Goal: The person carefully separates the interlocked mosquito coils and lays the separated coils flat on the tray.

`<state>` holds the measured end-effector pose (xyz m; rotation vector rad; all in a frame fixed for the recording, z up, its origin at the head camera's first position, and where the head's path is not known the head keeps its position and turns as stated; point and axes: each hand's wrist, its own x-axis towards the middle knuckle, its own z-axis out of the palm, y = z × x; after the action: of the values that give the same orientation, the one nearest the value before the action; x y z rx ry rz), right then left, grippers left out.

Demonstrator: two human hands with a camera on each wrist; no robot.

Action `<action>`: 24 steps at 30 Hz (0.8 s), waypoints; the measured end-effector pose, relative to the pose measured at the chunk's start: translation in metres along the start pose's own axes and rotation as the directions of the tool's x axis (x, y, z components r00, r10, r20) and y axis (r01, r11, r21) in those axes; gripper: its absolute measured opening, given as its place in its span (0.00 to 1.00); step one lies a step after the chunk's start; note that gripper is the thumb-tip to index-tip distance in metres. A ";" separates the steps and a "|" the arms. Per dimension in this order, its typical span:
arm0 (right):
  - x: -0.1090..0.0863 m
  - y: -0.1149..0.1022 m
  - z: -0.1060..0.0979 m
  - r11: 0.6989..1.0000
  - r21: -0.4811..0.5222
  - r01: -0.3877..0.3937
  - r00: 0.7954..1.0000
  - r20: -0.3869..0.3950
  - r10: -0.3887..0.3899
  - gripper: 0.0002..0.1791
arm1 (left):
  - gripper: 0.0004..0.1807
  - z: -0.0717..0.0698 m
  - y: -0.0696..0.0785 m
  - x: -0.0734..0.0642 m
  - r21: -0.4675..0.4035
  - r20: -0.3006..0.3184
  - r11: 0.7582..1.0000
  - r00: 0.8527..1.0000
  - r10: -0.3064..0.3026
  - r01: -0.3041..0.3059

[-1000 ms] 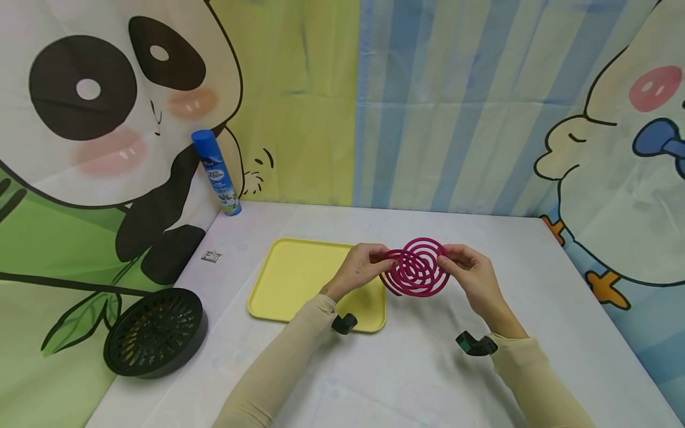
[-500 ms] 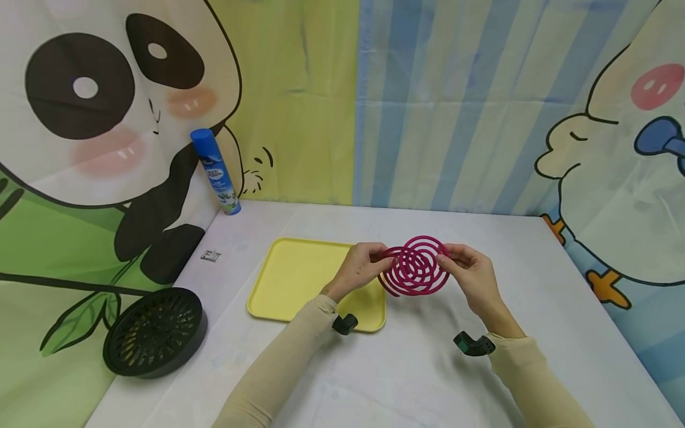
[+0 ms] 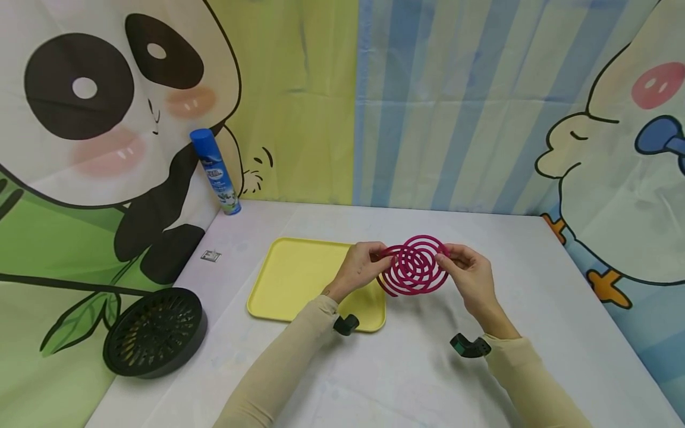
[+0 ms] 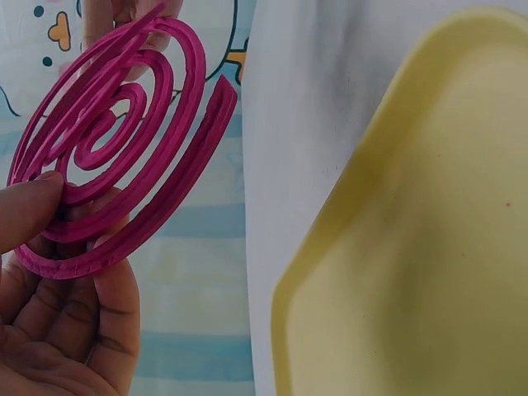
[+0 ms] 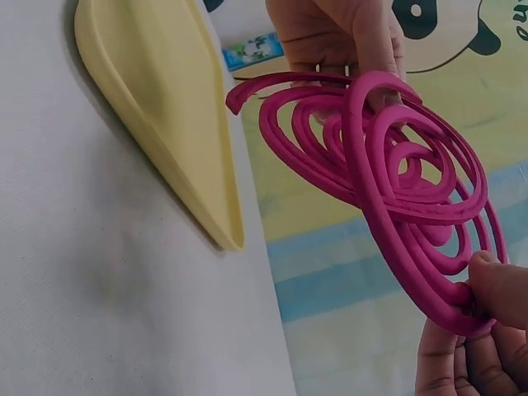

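Left grip (image 3: 357, 268) on magenta coils (image 5: 376, 213), sleeve (image 3: 283, 362) overlapping yellow tray (image 3: 294, 276), blue can (image 3: 216, 172) beyond

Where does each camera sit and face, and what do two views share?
Head: head-worn, facing forward and down at the table; both sleeves, left grip, right grip show.
Left wrist: worn there, facing pink spirals and bird print; left grip near, right grip beyond.
Right wrist: worn there, facing spirals and panda print; right grip near, left grip beyond.
Wrist views share spirals and yellow tray.

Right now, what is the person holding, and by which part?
Pink spiral coils, by their outer turns: the left hand pinches one side, the right hand the opposite side.
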<state>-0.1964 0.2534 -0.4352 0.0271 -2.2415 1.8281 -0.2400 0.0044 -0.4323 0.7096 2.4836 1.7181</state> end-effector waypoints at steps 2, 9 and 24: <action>-0.001 0.000 0.001 1.000 -0.002 -0.002 1.000 -0.010 0.002 0.22 | 0.05 0.000 0.000 -0.001 0.008 -0.008 1.000 1.000 0.002 -0.002; -0.003 0.003 0.004 1.000 -0.013 -0.010 0.999 -0.035 0.010 0.22 | 0.06 0.003 0.000 -0.002 0.027 -0.028 1.000 1.000 0.012 -0.011; -0.001 -0.001 -0.001 1.000 0.027 -0.012 0.995 -0.103 0.014 0.21 | 0.09 -0.003 0.002 -0.003 0.021 -0.071 1.000 0.997 -0.008 0.010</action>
<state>-0.1952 0.2537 -0.4347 -0.0759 -2.1528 1.8217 -0.2375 0.0013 -0.4298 0.6489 2.5517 1.7462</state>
